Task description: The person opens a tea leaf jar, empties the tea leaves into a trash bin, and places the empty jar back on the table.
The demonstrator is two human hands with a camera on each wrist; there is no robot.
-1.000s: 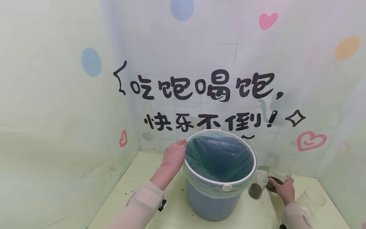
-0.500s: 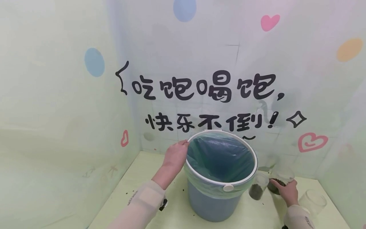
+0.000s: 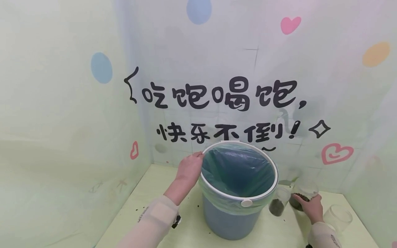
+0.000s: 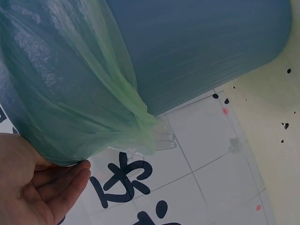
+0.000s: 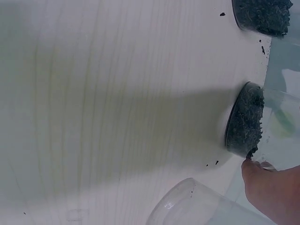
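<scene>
My left hand (image 3: 188, 169) pinches the left rim of a blue bin (image 3: 229, 225), thumb and fingers over its edge. A thin green plastic bag (image 4: 70, 93) lines the bin and folds down over its outside. My right hand (image 3: 312, 208) grips a clear jar (image 3: 307, 187) low on its side; dark, crumbly, leaf-like bits fill its lower part. This jar stands on the table to the right of the bin. Between it and the bin is a second clear jar (image 3: 277, 207) with similar dark bits. Another clear jar (image 3: 339, 217) without visible contents stands near my right wrist.
The pale table (image 3: 173, 227) meets a wall (image 3: 198, 51) printed with black lettering close behind the bin and jars. Side walls (image 3: 56, 137) close in left and right. Small dark crumbs (image 4: 285, 125) are scattered on the tabletop.
My right hand and the jar it holds have shifted very slightly to the right. The left hand and the bin stay in place.
</scene>
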